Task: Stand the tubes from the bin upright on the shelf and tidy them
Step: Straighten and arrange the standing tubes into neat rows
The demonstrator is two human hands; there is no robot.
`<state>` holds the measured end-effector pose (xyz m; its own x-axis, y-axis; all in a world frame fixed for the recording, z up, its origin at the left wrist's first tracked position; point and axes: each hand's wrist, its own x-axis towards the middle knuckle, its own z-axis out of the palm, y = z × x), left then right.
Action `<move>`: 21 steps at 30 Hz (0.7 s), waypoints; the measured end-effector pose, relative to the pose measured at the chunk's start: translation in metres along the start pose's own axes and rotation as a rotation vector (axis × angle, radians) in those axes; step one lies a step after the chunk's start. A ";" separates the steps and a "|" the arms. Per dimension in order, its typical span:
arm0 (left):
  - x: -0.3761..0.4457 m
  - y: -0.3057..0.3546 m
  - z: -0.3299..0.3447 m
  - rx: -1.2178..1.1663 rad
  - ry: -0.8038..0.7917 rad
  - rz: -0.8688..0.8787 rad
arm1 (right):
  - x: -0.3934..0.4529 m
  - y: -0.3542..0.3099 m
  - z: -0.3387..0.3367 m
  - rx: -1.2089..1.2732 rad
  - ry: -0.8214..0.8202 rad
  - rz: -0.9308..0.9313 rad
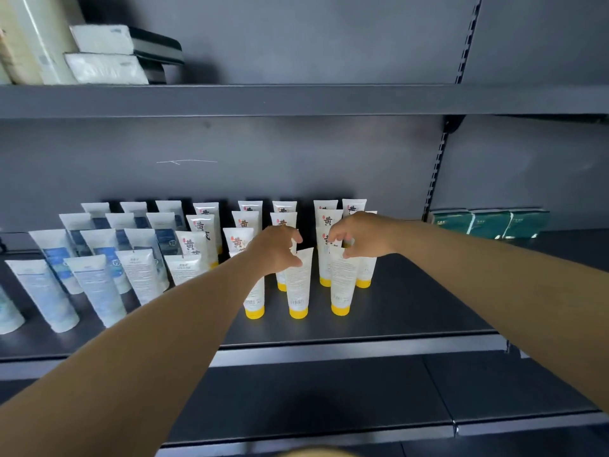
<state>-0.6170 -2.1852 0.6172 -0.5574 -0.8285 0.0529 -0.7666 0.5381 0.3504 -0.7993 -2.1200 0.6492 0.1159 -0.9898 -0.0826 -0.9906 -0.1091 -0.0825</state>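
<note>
Tubes (pixel 298 285) with yellow caps stand cap-down in rows on the middle of the dark shelf (pixel 412 311), white bodies up. At the front of the group, the left hand (pixel 276 252) curls its fingers over the flat top edge of one front-row tube and seems to pinch it, though the contact is partly hidden by the knuckles. Just beside it, the right hand (pixel 361 235) pinches the top of the neighbouring tube (pixel 342 282) between thumb and fingertips. Both tubes rest upright on their caps. To the left stand blue-and-white tubes (pixel 95 285) in similar rows. Green packs (pixel 487 222) sit at the far right, and wrapped white packs (pixel 105 54) lie on the upper shelf.
</note>
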 end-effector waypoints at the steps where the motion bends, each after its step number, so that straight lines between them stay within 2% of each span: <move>1: 0.001 -0.001 0.001 0.000 0.001 -0.001 | 0.002 0.001 0.001 0.007 0.000 -0.005; 12: 0.010 0.005 0.005 0.051 0.009 0.051 | 0.011 0.000 0.005 -0.052 0.009 -0.013; 18: 0.015 0.004 0.008 0.083 0.007 0.050 | 0.015 0.005 0.009 -0.010 0.046 0.038; 21: 0.016 0.003 0.009 0.079 0.016 0.054 | 0.017 0.007 0.007 0.014 0.000 0.095</move>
<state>-0.6306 -2.1954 0.6106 -0.5940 -0.8000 0.0846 -0.7588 0.5920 0.2714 -0.8042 -2.1371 0.6406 0.0213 -0.9956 -0.0910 -0.9960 -0.0133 -0.0882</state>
